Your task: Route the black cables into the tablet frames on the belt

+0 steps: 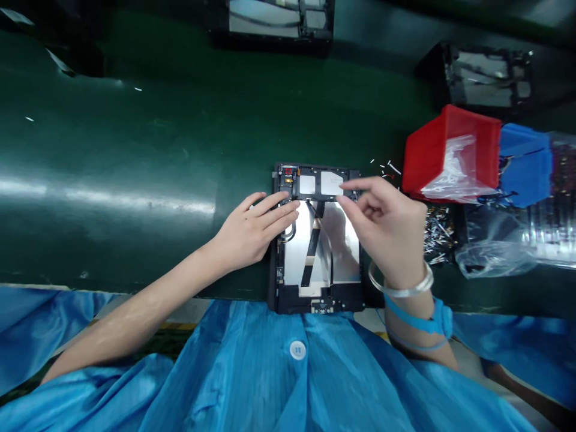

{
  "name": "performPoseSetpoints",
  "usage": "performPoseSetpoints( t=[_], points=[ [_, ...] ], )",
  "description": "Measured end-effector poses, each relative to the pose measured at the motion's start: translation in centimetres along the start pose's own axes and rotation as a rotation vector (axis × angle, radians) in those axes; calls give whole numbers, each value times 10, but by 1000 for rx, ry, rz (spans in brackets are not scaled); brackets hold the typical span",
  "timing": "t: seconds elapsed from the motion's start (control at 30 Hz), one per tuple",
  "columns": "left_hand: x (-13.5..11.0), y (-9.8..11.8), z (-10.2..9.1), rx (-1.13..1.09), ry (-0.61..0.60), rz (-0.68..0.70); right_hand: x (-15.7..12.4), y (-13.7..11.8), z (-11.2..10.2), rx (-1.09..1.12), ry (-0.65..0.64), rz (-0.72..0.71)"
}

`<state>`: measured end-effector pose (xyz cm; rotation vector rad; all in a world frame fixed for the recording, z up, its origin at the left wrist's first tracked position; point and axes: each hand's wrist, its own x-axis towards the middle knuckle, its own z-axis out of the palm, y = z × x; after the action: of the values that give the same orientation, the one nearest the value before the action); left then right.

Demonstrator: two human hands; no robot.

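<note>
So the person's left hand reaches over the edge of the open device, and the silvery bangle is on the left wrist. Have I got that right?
Not quite: the head view shows the silvery bangle on the right wrist, not the left. The left hand does reach over the edge of the open device.
</note>
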<state>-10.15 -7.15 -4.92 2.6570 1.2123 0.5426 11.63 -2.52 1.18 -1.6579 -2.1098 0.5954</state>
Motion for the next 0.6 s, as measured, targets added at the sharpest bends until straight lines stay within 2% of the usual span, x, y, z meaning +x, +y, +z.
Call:
performPoseSetpoints(
  t=[0.07, 0.13, 0.23, 0.33, 0.43, 0.5, 0.6],
  points=[
    [-4, 3, -3, -134, 48, -46, -19, 14, -10, 0, 16, 42],
    [-14, 14, -5, -258, 159, -147, -38, 30, -15, -20, 21, 105],
    [-35, 45, 0, -256, 296, -440, -62, 48, -11, -180, -39, 187],
    [-52, 80, 10, -238, 250, -600, -78, 51, -1, -257, -145, 202],
    [-55, 102, 10, -471, 223, -693, -79, 45, 3, -118, -158, 195],
    [-49, 102, 2, -765, 265, -828, -72, 41, 2, 45, -176, 191],
    [-25, 77, -17, -1208, 375, -986, -53, 39, 1, 351, -143, 180]
  ],
)
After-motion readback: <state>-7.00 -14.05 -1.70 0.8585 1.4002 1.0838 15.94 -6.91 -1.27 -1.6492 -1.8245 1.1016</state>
